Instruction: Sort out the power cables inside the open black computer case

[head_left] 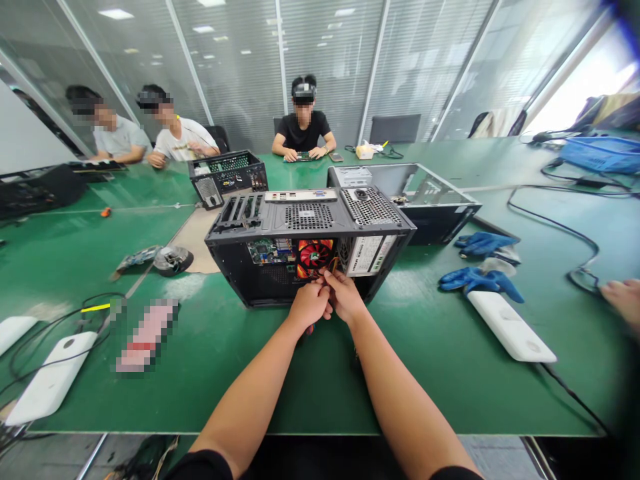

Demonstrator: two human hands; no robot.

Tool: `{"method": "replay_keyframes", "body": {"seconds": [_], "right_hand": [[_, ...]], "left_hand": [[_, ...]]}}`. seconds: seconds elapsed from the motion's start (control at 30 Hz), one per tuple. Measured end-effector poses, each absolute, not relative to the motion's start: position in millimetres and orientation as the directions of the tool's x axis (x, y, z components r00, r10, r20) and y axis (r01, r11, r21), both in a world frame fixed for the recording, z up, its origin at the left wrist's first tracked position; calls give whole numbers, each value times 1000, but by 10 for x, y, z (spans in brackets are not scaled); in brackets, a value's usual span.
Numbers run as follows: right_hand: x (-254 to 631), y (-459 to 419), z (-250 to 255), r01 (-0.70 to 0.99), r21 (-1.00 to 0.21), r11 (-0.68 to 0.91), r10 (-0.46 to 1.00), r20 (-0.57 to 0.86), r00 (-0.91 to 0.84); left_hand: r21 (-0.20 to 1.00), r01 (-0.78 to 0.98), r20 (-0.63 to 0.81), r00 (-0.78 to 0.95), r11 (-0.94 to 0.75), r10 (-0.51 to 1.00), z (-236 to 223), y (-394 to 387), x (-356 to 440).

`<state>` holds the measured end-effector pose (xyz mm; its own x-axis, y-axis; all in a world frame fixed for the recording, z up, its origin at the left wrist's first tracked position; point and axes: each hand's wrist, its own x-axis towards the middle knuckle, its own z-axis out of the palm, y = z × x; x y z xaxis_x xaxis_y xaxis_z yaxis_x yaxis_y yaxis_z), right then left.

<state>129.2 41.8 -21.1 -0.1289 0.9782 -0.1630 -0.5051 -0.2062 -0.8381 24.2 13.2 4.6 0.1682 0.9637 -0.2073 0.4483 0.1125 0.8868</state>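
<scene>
A black computer case lies on the green table in front of me, its open side facing me. Inside it are a red cooling fan, part of a green motherboard and a power supply with a white label. My left hand and my right hand meet just below the fan, both with bent, closed fingers. Thin power cables run into the pinch of my right hand. Below my left hand a bit of red wiring shows. The exact spot gripped is hidden by the fingers.
A second open case stands behind at right, another case behind at left. Blue gloves and a white power bank lie at right. Cables and a white power bank lie at left. Several people sit around the table.
</scene>
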Motion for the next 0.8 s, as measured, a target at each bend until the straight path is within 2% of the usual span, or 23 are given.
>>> {"method": "replay_keyframes", "body": {"seconds": [0.07, 0.13, 0.23, 0.3, 0.4, 0.47, 0.63, 0.8], "right_hand": [[1306, 418, -207, -500, -838, -218, 975, -170, -140], [1312, 422, -201, -509, -831, -227, 973, -173, -151], [1317, 429, -191, -533, -809, -246, 968, -173, -183], [1328, 431, -187, -541, -791, -284, 957, -195, -217], [1350, 426, -184, -543, -769, -337, 939, -232, -254], [1360, 417, -180, -574, -753, -323, 944, -214, -252], [1366, 399, -158, -666, -676, -316, 948, -207, -240], [1373, 397, -143, -668, -670, -324, 946, -232, -226]], "left_hand": [[941, 233, -291, 195, 244, 937, 33, 149, 239], [922, 12, -378, 232, 386, 896, 37, 153, 234], [790, -249, -485, 304, 560, 820, 52, 157, 205], [672, -362, -533, 370, 646, 761, 54, 168, 174], [517, -448, -559, 469, 729, 684, 45, 189, 131], [468, -463, -560, 504, 753, 658, 36, 191, 115], [516, -473, -500, 510, 714, 700, -10, 169, 131], [548, -462, -492, 497, 697, 715, -102, 193, 193]]}}
